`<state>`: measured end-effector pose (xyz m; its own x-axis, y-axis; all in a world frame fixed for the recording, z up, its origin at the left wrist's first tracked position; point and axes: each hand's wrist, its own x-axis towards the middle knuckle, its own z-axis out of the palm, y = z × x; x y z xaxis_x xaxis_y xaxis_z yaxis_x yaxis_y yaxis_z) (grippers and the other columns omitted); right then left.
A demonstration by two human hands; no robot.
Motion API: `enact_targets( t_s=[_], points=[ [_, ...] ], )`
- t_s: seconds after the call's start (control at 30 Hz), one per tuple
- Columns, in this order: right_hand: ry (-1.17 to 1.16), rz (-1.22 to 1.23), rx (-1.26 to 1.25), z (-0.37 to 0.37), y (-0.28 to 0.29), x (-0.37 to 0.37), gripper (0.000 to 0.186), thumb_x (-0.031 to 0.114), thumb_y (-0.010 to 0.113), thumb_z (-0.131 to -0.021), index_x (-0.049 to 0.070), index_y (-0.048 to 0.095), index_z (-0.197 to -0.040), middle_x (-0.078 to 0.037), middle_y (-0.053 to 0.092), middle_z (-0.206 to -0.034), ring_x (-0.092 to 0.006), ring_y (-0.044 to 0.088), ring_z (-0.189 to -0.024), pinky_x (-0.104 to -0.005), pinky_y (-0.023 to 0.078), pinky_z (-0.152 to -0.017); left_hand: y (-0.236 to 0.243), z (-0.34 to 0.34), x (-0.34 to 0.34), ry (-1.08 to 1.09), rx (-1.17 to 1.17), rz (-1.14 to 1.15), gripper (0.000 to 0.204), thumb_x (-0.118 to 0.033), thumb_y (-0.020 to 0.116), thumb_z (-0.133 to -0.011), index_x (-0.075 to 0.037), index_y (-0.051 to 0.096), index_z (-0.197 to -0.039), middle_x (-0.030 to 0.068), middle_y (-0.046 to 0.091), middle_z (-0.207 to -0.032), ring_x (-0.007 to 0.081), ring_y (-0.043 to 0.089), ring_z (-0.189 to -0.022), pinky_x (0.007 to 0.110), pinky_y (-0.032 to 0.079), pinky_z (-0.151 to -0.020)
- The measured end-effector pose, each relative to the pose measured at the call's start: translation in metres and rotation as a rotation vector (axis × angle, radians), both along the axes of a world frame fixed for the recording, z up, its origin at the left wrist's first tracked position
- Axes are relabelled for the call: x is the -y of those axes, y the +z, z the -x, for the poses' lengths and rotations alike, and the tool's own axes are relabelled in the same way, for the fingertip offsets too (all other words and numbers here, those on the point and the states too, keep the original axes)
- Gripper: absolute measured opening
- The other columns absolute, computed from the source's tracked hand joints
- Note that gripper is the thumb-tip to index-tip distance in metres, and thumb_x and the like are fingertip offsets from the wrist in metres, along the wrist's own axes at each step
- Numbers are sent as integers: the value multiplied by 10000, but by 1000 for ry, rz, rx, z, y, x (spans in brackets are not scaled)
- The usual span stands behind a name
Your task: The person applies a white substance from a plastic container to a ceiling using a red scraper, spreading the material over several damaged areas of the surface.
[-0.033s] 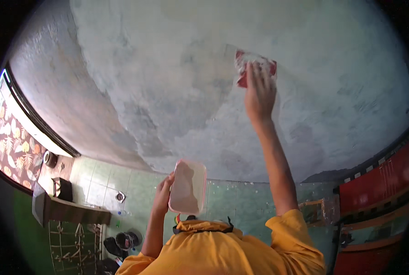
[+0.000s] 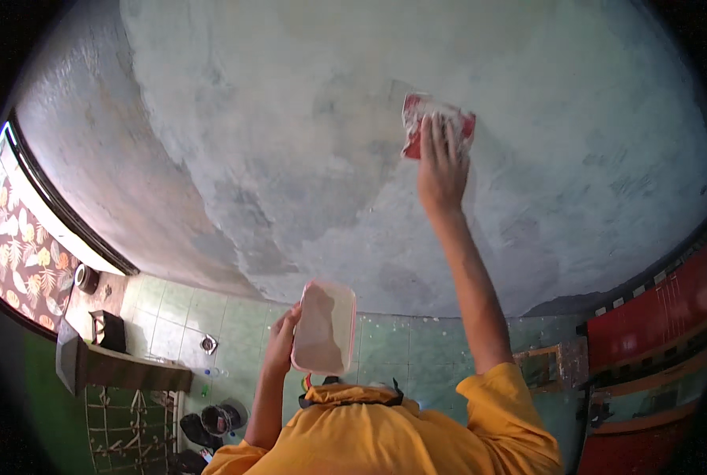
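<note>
My right hand [image 2: 442,172] reaches up and presses a flat red spreader [image 2: 414,127], smeared with white paste, against the wall [image 2: 290,119]. Its fingers lie over the spreader's near side, and the thumb is hidden. The wall surface is patchy, pale in places and darker grey at the left. Low in front of my body, my left hand [image 2: 282,336] grips the left side of a shallow rectangular tub [image 2: 325,332] with a pinkish rim. A greyish-pink patch shows inside the tub; whether it is paste or shadow I cannot tell.
Green floor tiles [image 2: 234,321] run along the wall's foot, speckled with white drops. Red furniture [image 2: 654,309] stands at the right. On the left are a patterned curtain [image 2: 28,253], a small dark stool [image 2: 108,328], a ledge [image 2: 131,368] and a dark bucket [image 2: 219,417].
My right hand and the spreader have slid a little down the wall and slightly left. The tub in my left hand sits marginally lower.
</note>
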<state>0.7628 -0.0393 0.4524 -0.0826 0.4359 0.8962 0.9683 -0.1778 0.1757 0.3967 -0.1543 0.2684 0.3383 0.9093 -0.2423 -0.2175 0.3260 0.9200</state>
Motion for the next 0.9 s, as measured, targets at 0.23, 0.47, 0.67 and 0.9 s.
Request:
enact_targets(
  t_s=[0.23,0.47,0.67,0.9],
  points=[
    [25,215,-101,24,-114,27,494,61,550,-915,33,509,-1406,-115,526,-1455,-312,481,-1353,-498,394,-1083,-5,27,-9,15,11,63,528,-316,546,-1022,49,515,-1402,131,581,-1364,185,556,-1222,315,441,-1027],
    [163,-111,-51,32,59,16,455,19,568,-873,21,565,-1328,-146,628,-1298,-344,583,-1203,-483,449,-983,-8,38,-23,-55,-26,35,555,-330,553,-1018,56,496,-1413,118,594,-1341,175,563,-1203,305,449,-1012],
    [160,136,-50,47,-70,-6,453,81,535,-906,7,543,-1352,-177,566,-1388,-334,521,-1300,-480,434,-1025,-12,42,-24,-77,11,74,564,-347,534,-1023,59,493,-1413,125,579,-1363,189,536,-1248,315,430,-1040],
    [279,168,-165,68,-65,11,414,-14,558,-865,-6,600,-1277,-174,645,-1267,-338,591,-1213,-481,468,-1004,-23,62,-22,-87,31,67,561,-343,549,-1015,65,508,-1398,128,533,-1414,188,508,-1273,316,424,-1045]
  ],
)
